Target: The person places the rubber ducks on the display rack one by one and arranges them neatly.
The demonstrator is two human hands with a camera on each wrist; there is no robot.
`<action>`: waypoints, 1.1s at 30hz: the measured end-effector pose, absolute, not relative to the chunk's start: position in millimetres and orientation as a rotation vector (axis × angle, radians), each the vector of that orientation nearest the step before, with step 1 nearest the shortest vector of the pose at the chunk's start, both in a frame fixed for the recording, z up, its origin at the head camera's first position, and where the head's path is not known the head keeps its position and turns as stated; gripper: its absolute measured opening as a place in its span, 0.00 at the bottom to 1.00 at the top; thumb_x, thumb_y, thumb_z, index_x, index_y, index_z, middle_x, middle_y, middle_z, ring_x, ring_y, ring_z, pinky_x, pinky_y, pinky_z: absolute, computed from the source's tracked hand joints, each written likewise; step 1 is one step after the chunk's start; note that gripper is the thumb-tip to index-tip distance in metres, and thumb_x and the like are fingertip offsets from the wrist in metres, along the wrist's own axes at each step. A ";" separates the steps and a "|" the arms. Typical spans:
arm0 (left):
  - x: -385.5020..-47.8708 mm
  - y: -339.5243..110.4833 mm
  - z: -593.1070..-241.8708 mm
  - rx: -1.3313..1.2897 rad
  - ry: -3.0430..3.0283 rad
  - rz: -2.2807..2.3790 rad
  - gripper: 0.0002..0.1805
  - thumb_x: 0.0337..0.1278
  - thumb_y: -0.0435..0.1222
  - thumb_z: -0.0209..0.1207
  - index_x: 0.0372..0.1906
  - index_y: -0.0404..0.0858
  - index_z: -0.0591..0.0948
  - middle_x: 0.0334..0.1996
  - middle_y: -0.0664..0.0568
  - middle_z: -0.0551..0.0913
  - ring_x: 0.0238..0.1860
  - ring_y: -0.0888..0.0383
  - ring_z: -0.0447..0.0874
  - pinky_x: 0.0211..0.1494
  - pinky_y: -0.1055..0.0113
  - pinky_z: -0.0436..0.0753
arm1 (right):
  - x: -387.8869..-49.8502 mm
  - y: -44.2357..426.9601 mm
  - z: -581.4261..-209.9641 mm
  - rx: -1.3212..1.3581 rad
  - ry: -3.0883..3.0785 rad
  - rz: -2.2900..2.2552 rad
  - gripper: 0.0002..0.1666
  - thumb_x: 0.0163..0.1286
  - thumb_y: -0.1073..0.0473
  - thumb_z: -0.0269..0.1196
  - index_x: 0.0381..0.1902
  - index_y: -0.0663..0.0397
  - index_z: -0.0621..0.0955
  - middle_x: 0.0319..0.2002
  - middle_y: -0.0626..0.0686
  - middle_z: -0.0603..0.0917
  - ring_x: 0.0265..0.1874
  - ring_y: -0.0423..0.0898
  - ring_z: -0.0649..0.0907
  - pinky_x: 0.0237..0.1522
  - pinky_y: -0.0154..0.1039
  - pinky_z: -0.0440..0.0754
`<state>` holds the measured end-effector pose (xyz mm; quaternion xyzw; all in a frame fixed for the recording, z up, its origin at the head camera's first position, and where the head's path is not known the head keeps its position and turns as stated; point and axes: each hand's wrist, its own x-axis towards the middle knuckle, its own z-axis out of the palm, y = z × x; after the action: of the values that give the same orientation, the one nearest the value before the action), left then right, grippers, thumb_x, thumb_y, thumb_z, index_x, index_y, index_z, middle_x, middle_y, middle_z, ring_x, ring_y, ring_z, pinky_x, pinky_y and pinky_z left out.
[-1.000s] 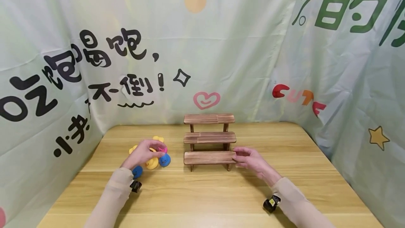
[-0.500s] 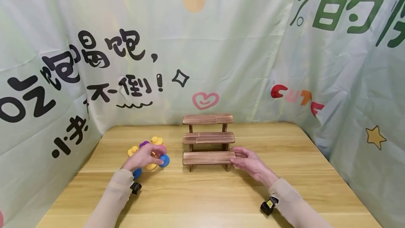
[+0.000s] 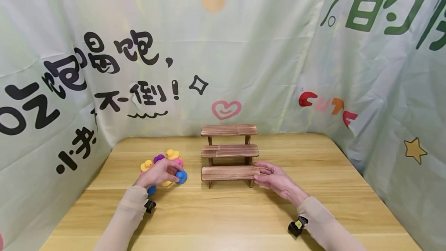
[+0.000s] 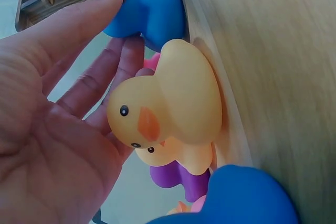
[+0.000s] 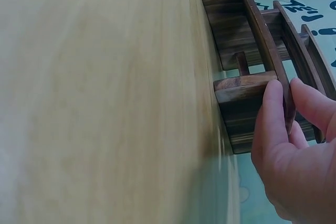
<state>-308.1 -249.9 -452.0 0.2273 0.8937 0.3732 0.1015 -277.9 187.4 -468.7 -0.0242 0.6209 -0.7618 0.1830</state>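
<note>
Thumb and fingertips of my left hand (image 3: 158, 173) (image 4: 63, 114) pinch the head of a blue rubber duck (image 3: 182, 177) (image 4: 164, 11), which stands at the right side of a cluster of ducks. Beneath and beside that hand are a yellow duck (image 4: 191, 95), a purple duck (image 3: 159, 158) and a pink duck (image 3: 179, 162), partly covered. A three-step wooden stand (image 3: 228, 173) (image 5: 265, 40) stands at mid-table. My right hand (image 3: 278, 181) (image 5: 299, 169) grips the right end of its lowest step, thumb and fingers on either side of the board.
More yellow ducks (image 3: 172, 154) lie behind my left hand, and another blue duck (image 3: 151, 190) (image 4: 247, 198) is by its wrist. A printed cloth (image 3: 258, 69) hangs behind the wooden table (image 3: 216, 220) and along both sides.
The left hand's fingertips have come down and closed onto the blue duck's head. My right hand stays at the step's end, its thumb shifted slightly. The stand's steps look bare throughout.
</note>
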 end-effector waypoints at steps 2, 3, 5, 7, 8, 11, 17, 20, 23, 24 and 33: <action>-308.3 -249.9 -452.7 0.675 2.643 1.098 0.14 0.49 0.30 0.71 0.43 0.39 0.85 0.42 0.50 0.87 0.44 0.53 0.84 0.50 0.55 0.84 | -277.9 187.7 -469.3 -0.075 1.745 -2.149 0.38 0.65 0.76 0.60 0.71 0.69 0.60 0.66 0.68 0.58 0.43 0.43 0.83 0.54 0.39 0.82; -308.3 -250.0 -453.1 0.675 2.645 1.094 0.14 0.49 0.31 0.71 0.43 0.39 0.85 0.42 0.50 0.87 0.44 0.54 0.84 0.50 0.55 0.84 | -278.0 187.8 -469.5 -0.076 1.742 -2.150 0.38 0.65 0.76 0.60 0.71 0.69 0.60 0.66 0.68 0.57 0.43 0.43 0.83 0.54 0.39 0.82; -308.1 -250.3 -453.3 0.671 2.651 1.084 0.14 0.49 0.31 0.72 0.43 0.40 0.85 0.41 0.51 0.87 0.43 0.54 0.84 0.50 0.55 0.84 | -277.7 188.0 -469.6 -0.078 1.735 -2.150 0.38 0.65 0.76 0.60 0.71 0.69 0.60 0.67 0.69 0.56 0.42 0.43 0.83 0.54 0.39 0.82; -308.1 -249.9 -451.9 0.647 2.657 1.081 0.13 0.48 0.31 0.72 0.42 0.40 0.86 0.41 0.51 0.87 0.43 0.54 0.84 0.50 0.54 0.84 | -277.4 187.3 -467.8 -0.081 1.730 -2.151 0.38 0.65 0.76 0.60 0.71 0.70 0.60 0.67 0.70 0.55 0.42 0.43 0.83 0.54 0.39 0.82; -308.1 -250.2 -451.4 0.633 2.660 1.078 0.13 0.48 0.32 0.72 0.42 0.41 0.86 0.41 0.52 0.87 0.43 0.55 0.84 0.50 0.54 0.84 | -277.4 186.9 -466.8 -0.086 1.729 -2.151 0.38 0.65 0.76 0.60 0.71 0.70 0.60 0.68 0.70 0.54 0.42 0.43 0.83 0.54 0.39 0.82; -308.0 -251.1 -449.8 0.625 2.668 1.076 0.13 0.47 0.34 0.73 0.41 0.43 0.86 0.40 0.53 0.86 0.42 0.56 0.84 0.50 0.56 0.84 | -277.0 186.2 -465.3 -0.092 1.729 -2.143 0.38 0.66 0.76 0.60 0.71 0.70 0.59 0.69 0.71 0.53 0.43 0.43 0.83 0.54 0.39 0.82; -306.8 -249.8 -446.2 0.686 2.663 1.107 0.11 0.51 0.37 0.72 0.41 0.45 0.85 0.43 0.53 0.85 0.43 0.55 0.83 0.47 0.63 0.84 | -276.4 188.1 -467.5 -0.105 1.743 -2.129 0.38 0.66 0.75 0.60 0.72 0.70 0.59 0.69 0.72 0.53 0.44 0.43 0.84 0.55 0.39 0.82; -306.4 -246.1 -441.4 0.650 2.660 1.141 0.12 0.50 0.39 0.72 0.42 0.48 0.86 0.45 0.54 0.85 0.44 0.54 0.81 0.47 0.63 0.81 | -277.0 188.3 -467.6 -0.111 1.751 -2.128 0.38 0.67 0.75 0.60 0.72 0.70 0.59 0.69 0.71 0.54 0.43 0.43 0.84 0.55 0.39 0.82; -306.6 -243.0 -438.3 0.648 2.638 1.172 0.13 0.50 0.39 0.72 0.43 0.48 0.86 0.45 0.54 0.86 0.45 0.54 0.81 0.48 0.61 0.81 | -277.7 187.8 -467.4 -0.095 1.749 -2.129 0.38 0.66 0.75 0.60 0.71 0.70 0.59 0.67 0.70 0.56 0.43 0.43 0.84 0.54 0.39 0.82; -306.8 -242.0 -437.7 0.651 2.621 1.188 0.13 0.50 0.39 0.72 0.44 0.47 0.86 0.45 0.53 0.86 0.46 0.53 0.82 0.49 0.60 0.81 | -277.8 187.5 -467.1 -0.099 1.751 -2.127 0.38 0.66 0.74 0.60 0.71 0.70 0.59 0.67 0.70 0.56 0.43 0.43 0.84 0.54 0.39 0.82; -312.0 -235.1 -437.5 0.676 2.483 1.368 0.14 0.53 0.35 0.70 0.46 0.41 0.85 0.48 0.47 0.86 0.53 0.49 0.83 0.56 0.62 0.81 | -277.6 188.5 -467.1 -0.106 1.744 -2.125 0.37 0.66 0.75 0.60 0.71 0.70 0.60 0.67 0.70 0.58 0.42 0.43 0.84 0.54 0.39 0.82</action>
<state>-312.0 -235.1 -437.5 0.2305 0.8465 0.4662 0.1133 -277.6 188.5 -467.1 -0.0378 0.6219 -0.7578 0.1938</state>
